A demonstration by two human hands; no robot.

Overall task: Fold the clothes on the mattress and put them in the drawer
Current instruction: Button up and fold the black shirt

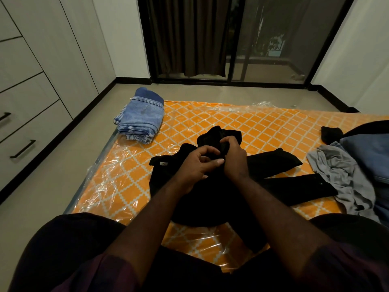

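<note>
cloth of the black garment (273,162) is bunched in both fists, left hand (195,167) and right hand (234,159) side by side with fingers curled tight on it, over the middle of the mattress (210,114). its two long limbs run off rightward, nearer the right hand.

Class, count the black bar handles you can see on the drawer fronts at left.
2. The lower handle sits on the drawer nearest the floor; the upper handle is on the drawer above, cut by the frame's left edge. Others may lie out of view.
</note>
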